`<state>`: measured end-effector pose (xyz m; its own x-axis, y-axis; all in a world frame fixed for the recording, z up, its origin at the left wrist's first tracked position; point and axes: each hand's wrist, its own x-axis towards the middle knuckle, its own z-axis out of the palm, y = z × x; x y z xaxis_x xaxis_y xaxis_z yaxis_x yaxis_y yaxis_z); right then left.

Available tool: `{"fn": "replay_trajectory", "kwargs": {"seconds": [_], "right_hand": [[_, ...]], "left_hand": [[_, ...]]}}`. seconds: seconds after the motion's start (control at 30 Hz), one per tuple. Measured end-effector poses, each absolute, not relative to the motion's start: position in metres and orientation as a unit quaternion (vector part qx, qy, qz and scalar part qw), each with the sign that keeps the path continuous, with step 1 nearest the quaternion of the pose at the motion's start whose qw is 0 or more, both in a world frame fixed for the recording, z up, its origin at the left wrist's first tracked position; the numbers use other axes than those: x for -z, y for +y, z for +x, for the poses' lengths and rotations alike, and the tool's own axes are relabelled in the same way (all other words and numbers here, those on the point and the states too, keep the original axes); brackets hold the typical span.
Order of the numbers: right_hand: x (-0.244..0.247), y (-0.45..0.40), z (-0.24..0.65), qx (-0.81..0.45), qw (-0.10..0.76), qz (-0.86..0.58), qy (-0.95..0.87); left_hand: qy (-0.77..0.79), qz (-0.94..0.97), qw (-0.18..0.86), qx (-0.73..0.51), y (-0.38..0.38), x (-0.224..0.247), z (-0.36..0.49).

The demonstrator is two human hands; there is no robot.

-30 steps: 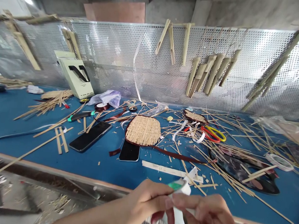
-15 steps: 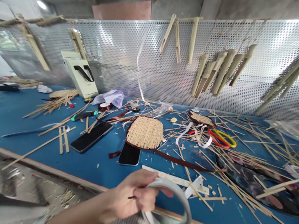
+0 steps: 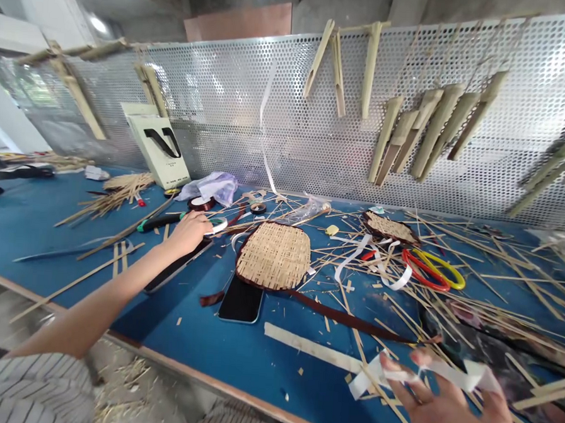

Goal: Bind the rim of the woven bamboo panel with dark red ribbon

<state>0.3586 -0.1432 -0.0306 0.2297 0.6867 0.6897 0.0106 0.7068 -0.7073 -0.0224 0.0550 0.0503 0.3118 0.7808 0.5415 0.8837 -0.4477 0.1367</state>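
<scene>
Blue workbench (image 3: 274, 369), two hands (image 3: 191, 232) (image 3: 446, 416), one tape strip (image 3: 473, 376)

The left hand (image 3: 189, 232) has carried the tape roll (image 3: 218, 226) out to the black phone (image 3: 176, 268). The right hand (image 3: 447, 414) now has a strip of white tape (image 3: 428, 374) across its spread fingers.

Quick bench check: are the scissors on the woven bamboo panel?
No, the red-and-yellow scissors sit right of the woven bamboo panel, among loose bamboo strips.
</scene>
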Motion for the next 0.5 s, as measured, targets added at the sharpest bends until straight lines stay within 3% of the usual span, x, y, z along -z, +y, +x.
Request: {"fn": "replay_trajectory", "kwargs": {"seconds": [0.1,0.2,0.3,0.5], "right_hand": [[0.031,-0.137,0.355,-0.267,0.718,-0.283,-0.578],[0.032,-0.132,0.341,-0.342,0.649,-0.278,-0.62],[0.031,-0.132,0.316,-0.381,0.582,-0.272,-0.665],[0.019,-0.142,0.269,-0.212,0.613,-0.4,-0.648]], "left_hand": [[-0.476,-0.83,0.093,0.275,0.045,-0.051,-0.007],[-0.437,-0.862,0.07,0.247,0.008,-0.056,0.037],[-0.299,-0.928,-0.057,0.213,-0.042,-0.06,0.086],[-0.173,-0.936,-0.171,0.255,-0.091,-0.074,0.12]]}}
